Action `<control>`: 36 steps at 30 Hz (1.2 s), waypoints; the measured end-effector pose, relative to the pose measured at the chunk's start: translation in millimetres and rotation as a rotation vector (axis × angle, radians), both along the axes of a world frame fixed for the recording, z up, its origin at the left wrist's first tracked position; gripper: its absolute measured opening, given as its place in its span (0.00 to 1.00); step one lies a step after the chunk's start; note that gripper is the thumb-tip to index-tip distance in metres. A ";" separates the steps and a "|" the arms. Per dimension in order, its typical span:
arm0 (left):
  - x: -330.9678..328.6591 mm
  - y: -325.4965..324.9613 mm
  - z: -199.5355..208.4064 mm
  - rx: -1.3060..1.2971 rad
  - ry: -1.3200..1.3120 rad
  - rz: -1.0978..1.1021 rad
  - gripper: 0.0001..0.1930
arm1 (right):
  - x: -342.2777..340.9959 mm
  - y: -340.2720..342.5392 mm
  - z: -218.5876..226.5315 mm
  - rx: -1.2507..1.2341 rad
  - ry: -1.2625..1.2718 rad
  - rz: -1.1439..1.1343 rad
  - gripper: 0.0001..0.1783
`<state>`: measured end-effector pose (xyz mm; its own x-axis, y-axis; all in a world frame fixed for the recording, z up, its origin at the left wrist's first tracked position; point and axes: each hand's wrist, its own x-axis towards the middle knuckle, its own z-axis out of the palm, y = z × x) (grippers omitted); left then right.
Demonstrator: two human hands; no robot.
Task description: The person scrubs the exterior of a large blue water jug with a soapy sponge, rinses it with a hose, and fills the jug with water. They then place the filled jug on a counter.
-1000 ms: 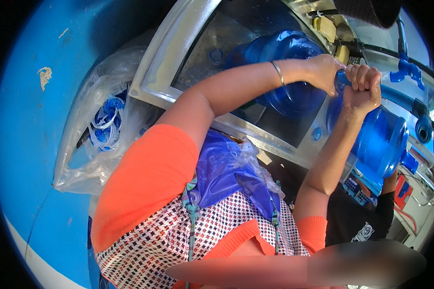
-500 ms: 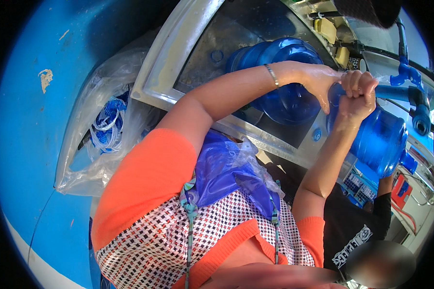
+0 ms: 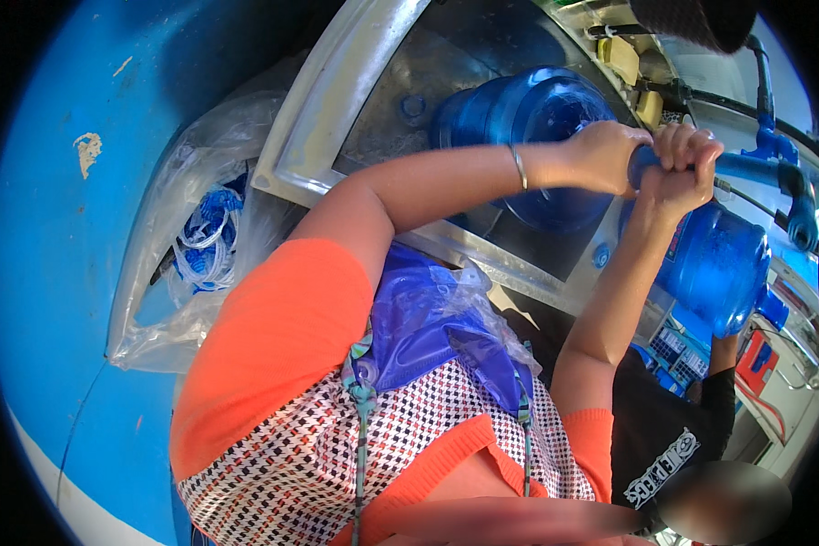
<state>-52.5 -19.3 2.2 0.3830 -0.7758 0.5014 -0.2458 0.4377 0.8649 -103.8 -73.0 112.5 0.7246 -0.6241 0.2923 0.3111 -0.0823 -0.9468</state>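
Gripping the neck of a large translucent blue plastic water jug (image 3: 714, 264), both hands are meeting at the upper right of the stainless steel trough (image 3: 337, 109). The left hand (image 3: 601, 156) is curling its fingers tight around the neck from the left side, with a thin metal bangle (image 3: 519, 167) sitting on its wrist. The right hand (image 3: 682, 168) is clenching into a fist over the same neck, fingers pressed together and wrapped over the top, touching the left hand. The jug's body is hanging out past the trough's right edge, tilting down to the right, and another person's arm in a black sleeve (image 3: 719, 382) is reaching up beneath it. A blue pipe with an elbow fitting (image 3: 773, 173) is running rightward from just beside the 2 hands; whether it is touching the jug's mouth cannot be told. A 2nd large translucent blue water jug (image 3: 528, 118) is lying inside the trough, behind the left forearm. A clear plastic bag holding blue and white plastic rings (image 3: 200, 246) is resting against the trough's left edge, next to the curved blue painted wall (image 3: 55, 273). The person's orange sleeve (image 3: 273, 346), checked apron (image 3: 337, 446) and a crumpled blue plastic sheet (image 3: 428, 328) are filling the lower middle of the view
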 end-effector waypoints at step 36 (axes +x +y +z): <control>43.2 -19.8 16.9 0.076 -0.141 -0.255 0.33 | 17.6 9.2 7.8 -0.177 0.113 -0.120 0.18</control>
<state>-9.3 -39.1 19.0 0.1018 -0.8755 0.4724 -0.2562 0.4358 0.8628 -86.2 -63.8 120.3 0.6830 -0.6535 0.3263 0.1823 -0.2802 -0.9425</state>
